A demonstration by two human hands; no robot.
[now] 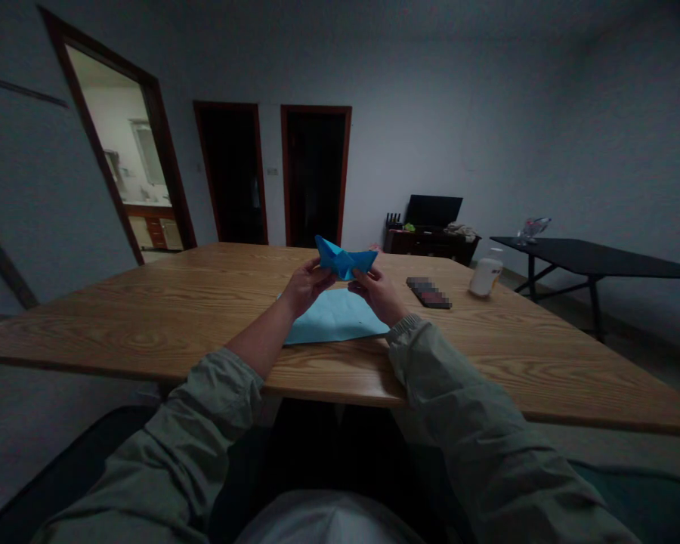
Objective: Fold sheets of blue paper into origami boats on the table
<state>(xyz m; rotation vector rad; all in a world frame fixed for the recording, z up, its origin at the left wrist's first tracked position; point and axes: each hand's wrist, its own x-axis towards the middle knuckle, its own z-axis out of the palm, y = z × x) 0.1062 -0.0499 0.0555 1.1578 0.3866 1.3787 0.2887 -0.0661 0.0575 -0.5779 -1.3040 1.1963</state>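
A folded blue paper boat (344, 261) is held up above the table, its two pointed ends spreading left and right. My left hand (307, 285) pinches its left side from below. On the other side, the fingers of my right hand (378, 292) close on the boat's lower right part. Beneath both hands a light blue sheet of paper (335, 317) lies flat on the wooden table. The undersides of the boat and some fingertips are hidden.
The wooden table (164, 317) spreads wide around me. To the right lie a dark phone-like object (428, 292), blurred out, and a white bottle (486, 275). A black table (612, 257) stands farther right. A dark screen (434, 211) sits on a cabinet at the back wall.
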